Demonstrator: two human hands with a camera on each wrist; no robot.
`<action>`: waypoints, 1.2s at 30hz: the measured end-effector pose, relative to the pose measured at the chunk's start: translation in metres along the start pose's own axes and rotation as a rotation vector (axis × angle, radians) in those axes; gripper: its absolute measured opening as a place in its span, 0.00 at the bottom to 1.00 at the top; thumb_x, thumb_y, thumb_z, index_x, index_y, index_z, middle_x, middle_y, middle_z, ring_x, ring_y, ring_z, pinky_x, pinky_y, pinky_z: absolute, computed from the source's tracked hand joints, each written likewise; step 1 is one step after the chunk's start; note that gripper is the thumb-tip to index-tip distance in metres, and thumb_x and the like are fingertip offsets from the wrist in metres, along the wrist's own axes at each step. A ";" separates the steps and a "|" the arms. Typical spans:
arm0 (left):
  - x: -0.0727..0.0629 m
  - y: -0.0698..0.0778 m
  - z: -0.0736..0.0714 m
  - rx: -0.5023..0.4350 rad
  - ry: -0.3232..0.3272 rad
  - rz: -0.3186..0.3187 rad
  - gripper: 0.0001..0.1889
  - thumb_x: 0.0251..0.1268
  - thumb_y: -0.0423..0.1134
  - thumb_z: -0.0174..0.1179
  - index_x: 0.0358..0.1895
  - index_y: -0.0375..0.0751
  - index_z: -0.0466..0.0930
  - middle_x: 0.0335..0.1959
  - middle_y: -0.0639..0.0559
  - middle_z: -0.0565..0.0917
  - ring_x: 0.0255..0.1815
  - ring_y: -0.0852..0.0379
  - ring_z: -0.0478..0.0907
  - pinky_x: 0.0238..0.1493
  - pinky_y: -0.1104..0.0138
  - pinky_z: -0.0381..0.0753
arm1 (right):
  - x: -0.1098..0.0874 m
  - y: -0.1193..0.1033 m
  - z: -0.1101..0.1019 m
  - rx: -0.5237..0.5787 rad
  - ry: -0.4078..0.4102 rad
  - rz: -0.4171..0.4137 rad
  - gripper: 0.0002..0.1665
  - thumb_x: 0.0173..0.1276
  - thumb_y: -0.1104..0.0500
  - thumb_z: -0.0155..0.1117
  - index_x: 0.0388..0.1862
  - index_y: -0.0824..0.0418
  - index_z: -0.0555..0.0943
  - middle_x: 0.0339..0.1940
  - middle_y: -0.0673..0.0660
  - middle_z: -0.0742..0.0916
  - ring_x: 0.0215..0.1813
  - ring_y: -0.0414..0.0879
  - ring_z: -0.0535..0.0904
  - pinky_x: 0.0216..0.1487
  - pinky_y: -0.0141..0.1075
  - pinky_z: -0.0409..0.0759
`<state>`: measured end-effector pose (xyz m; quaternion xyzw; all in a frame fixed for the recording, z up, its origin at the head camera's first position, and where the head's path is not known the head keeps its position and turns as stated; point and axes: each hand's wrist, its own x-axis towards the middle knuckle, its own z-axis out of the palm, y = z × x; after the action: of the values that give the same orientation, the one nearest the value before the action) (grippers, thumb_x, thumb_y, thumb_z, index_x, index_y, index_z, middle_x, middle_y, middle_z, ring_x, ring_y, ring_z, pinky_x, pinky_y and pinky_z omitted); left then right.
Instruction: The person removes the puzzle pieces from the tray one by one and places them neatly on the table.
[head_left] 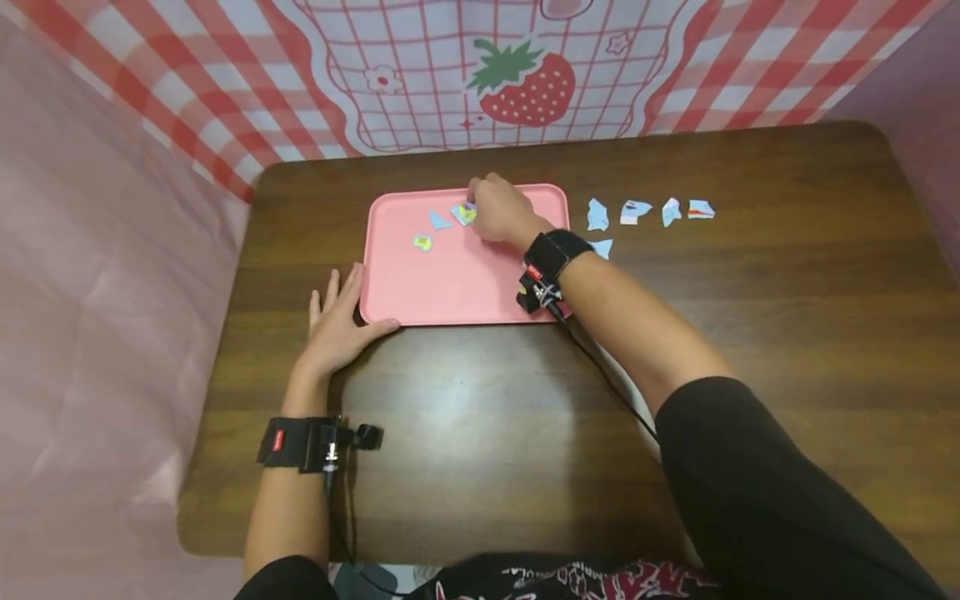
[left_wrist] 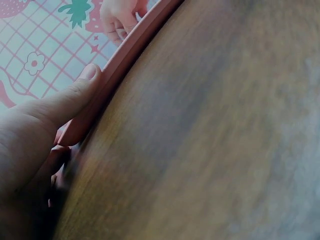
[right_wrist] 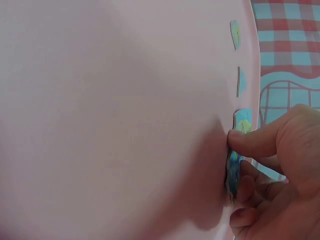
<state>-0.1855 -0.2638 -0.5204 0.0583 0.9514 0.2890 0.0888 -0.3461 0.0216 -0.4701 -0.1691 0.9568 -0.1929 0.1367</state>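
My left hand (head_left: 337, 329) rests at the near left corner of a pink tray (head_left: 450, 304), fingers straight along its side and the thumb (left_wrist: 75, 95) at the front rim. Over the tray's far part, my right hand (head_left: 504, 208) pinches a dark blue puzzle piece (right_wrist: 233, 172) between thumb and fingers. Right beside that piece lies a light blue and yellow piece (head_left: 463, 215). Further left on the tray are a plain light blue piece (head_left: 438, 221) and a small yellow piece (head_left: 423, 243).
On the brown wooden table (head_left: 787, 317), right of the tray, several flat irregular pieces (head_left: 634, 211) form a row, with another light blue piece (head_left: 602, 248) partly behind the right wrist. A strawberry-print cloth (head_left: 528, 92) hangs along the far edge. Camera cables trail from both wrists.
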 end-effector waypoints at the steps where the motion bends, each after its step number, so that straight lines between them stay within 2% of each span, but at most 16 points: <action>1: 0.000 0.000 0.001 -0.001 -0.002 -0.001 0.60 0.57 0.69 0.66 0.83 0.52 0.37 0.84 0.53 0.43 0.82 0.50 0.27 0.75 0.47 0.19 | 0.000 -0.001 0.000 -0.002 0.001 -0.003 0.27 0.62 0.63 0.64 0.62 0.62 0.77 0.58 0.61 0.79 0.61 0.55 0.74 0.56 0.49 0.77; 6: -0.002 -0.001 0.000 -0.002 -0.004 -0.002 0.60 0.57 0.68 0.67 0.83 0.52 0.38 0.83 0.53 0.43 0.82 0.50 0.27 0.75 0.46 0.19 | -0.001 -0.002 0.000 -0.006 0.012 -0.022 0.27 0.63 0.63 0.61 0.64 0.60 0.76 0.59 0.59 0.81 0.61 0.55 0.77 0.54 0.50 0.78; 10: -0.001 0.000 -0.002 0.003 -0.008 -0.004 0.60 0.57 0.67 0.67 0.83 0.51 0.38 0.83 0.52 0.43 0.82 0.49 0.27 0.75 0.46 0.19 | -0.010 0.002 -0.005 0.049 0.059 -0.054 0.24 0.67 0.62 0.58 0.62 0.57 0.81 0.53 0.57 0.85 0.54 0.53 0.80 0.49 0.48 0.79; 13: 0.000 0.002 -0.002 0.010 -0.012 0.000 0.60 0.57 0.67 0.67 0.83 0.51 0.38 0.83 0.52 0.43 0.83 0.49 0.27 0.75 0.46 0.19 | -0.019 0.008 -0.006 0.183 0.133 -0.091 0.18 0.69 0.61 0.60 0.55 0.60 0.87 0.44 0.57 0.88 0.44 0.49 0.80 0.45 0.42 0.76; 16: 0.001 0.003 -0.001 0.013 -0.018 0.003 0.60 0.57 0.67 0.67 0.83 0.50 0.38 0.84 0.52 0.43 0.83 0.49 0.27 0.75 0.46 0.19 | -0.033 0.013 -0.007 0.393 0.189 -0.120 0.14 0.69 0.62 0.63 0.50 0.64 0.88 0.40 0.59 0.87 0.41 0.47 0.78 0.43 0.36 0.73; 20: -0.001 0.003 -0.002 0.010 -0.019 -0.007 0.60 0.58 0.68 0.66 0.83 0.51 0.37 0.84 0.51 0.43 0.82 0.49 0.27 0.74 0.46 0.19 | -0.057 0.014 -0.009 0.657 0.187 -0.121 0.12 0.69 0.62 0.66 0.47 0.67 0.87 0.39 0.58 0.86 0.41 0.45 0.77 0.41 0.32 0.74; 22: -0.002 0.002 -0.003 0.006 -0.014 -0.008 0.60 0.58 0.69 0.65 0.83 0.51 0.37 0.83 0.51 0.43 0.82 0.48 0.26 0.74 0.46 0.18 | -0.071 0.015 -0.012 0.743 0.175 -0.127 0.11 0.69 0.62 0.67 0.47 0.67 0.87 0.40 0.57 0.86 0.42 0.44 0.78 0.40 0.31 0.77; 24: -0.002 -0.002 -0.004 0.007 -0.009 -0.002 0.59 0.59 0.69 0.64 0.83 0.51 0.36 0.83 0.50 0.43 0.82 0.48 0.26 0.74 0.45 0.18 | -0.083 0.015 -0.015 0.805 0.170 -0.130 0.11 0.69 0.63 0.67 0.46 0.67 0.87 0.40 0.58 0.85 0.41 0.44 0.80 0.38 0.32 0.80; 29: -0.011 -0.012 -0.010 -0.002 -0.006 -0.005 0.59 0.61 0.69 0.63 0.83 0.50 0.34 0.83 0.49 0.42 0.82 0.47 0.25 0.73 0.42 0.18 | -0.106 0.020 -0.019 0.854 0.199 -0.123 0.10 0.68 0.64 0.68 0.45 0.67 0.87 0.38 0.57 0.85 0.34 0.41 0.81 0.33 0.34 0.83; 33: -0.025 -0.023 -0.019 -0.012 -0.002 -0.024 0.58 0.63 0.67 0.62 0.83 0.48 0.33 0.84 0.48 0.40 0.82 0.45 0.24 0.72 0.41 0.17 | -0.112 0.034 -0.016 0.888 0.238 -0.089 0.11 0.67 0.65 0.69 0.45 0.70 0.87 0.31 0.54 0.85 0.27 0.39 0.76 0.27 0.30 0.77; 36: -0.036 -0.032 -0.026 -0.007 0.014 -0.034 0.57 0.65 0.66 0.61 0.83 0.47 0.33 0.84 0.47 0.39 0.82 0.43 0.24 0.71 0.40 0.16 | -0.110 0.050 -0.013 0.945 0.260 -0.051 0.12 0.66 0.66 0.68 0.46 0.73 0.85 0.28 0.52 0.85 0.26 0.37 0.76 0.27 0.28 0.74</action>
<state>-0.1578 -0.3106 -0.5120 0.0396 0.9519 0.2911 0.0873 -0.2646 0.1108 -0.4580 -0.0867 0.7694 -0.6286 0.0730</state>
